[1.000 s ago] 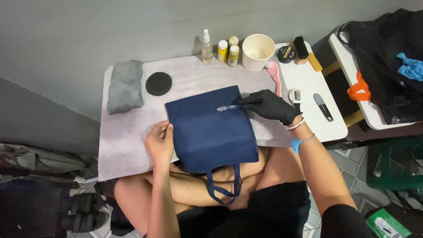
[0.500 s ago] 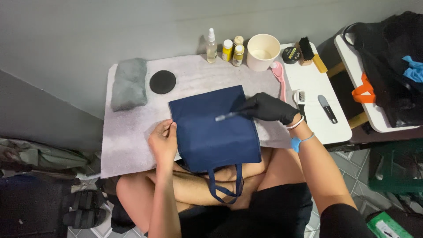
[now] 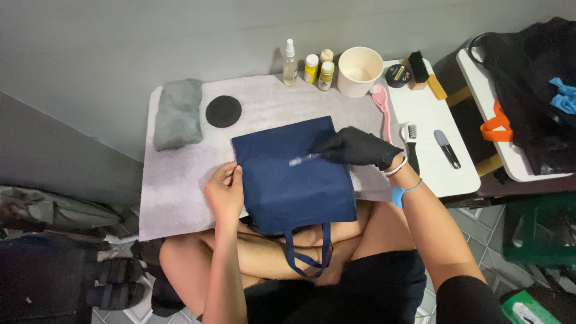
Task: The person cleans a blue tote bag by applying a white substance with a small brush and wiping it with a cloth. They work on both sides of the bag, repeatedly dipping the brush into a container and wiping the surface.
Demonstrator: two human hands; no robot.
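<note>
Brush [image 3: 305, 159] shifted slightly; two hands [image 3: 223, 193] on one bag [image 3: 294, 180]; three bottles [image 3: 318, 66], maybe.

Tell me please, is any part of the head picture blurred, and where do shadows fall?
Head view: the small brush in the gloved right hand is smeared by motion; the navy bag and left hand look sharp. Light is soft and even, with faint shadows behind the bottles and cup on the wall.
</note>
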